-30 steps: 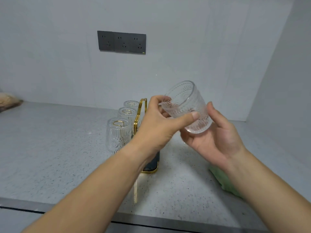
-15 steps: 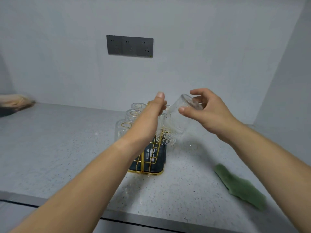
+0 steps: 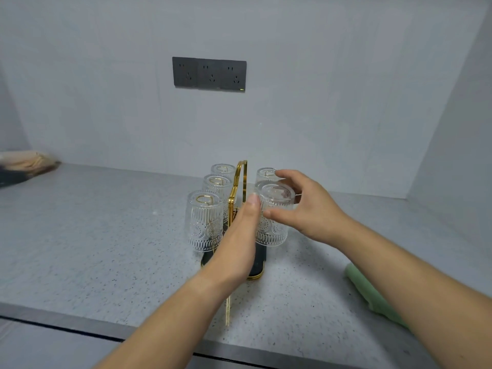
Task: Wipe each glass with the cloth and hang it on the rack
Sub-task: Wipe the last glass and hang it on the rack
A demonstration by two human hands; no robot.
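A gold wire rack (image 3: 241, 177) with a dark base stands on the grey counter (image 3: 106, 249). Three ribbed clear glasses hang upside down on its left side, the nearest one (image 3: 203, 222) in front. On the right side, one hung glass (image 3: 265, 173) is at the back. In front of it is another upside-down glass (image 3: 274, 222), and my right hand (image 3: 311, 211) holds it with the thumb in front and the fingers curled over its base. My left hand (image 3: 239, 235) lies with straight fingers against that glass's left side. The green cloth (image 3: 370, 296) lies on the counter, partly under my right forearm.
A dark triple socket panel (image 3: 209, 74) is on the back wall. A beige bundle (image 3: 24, 162) lies at the counter's far left. A side wall closes the right end. The counter's front edge (image 3: 80, 328) runs just below my forearms.
My right hand turned the glass upside down and lowered it onto the rack's right front spot. My left hand let go of the glass and now lies flat beside it.
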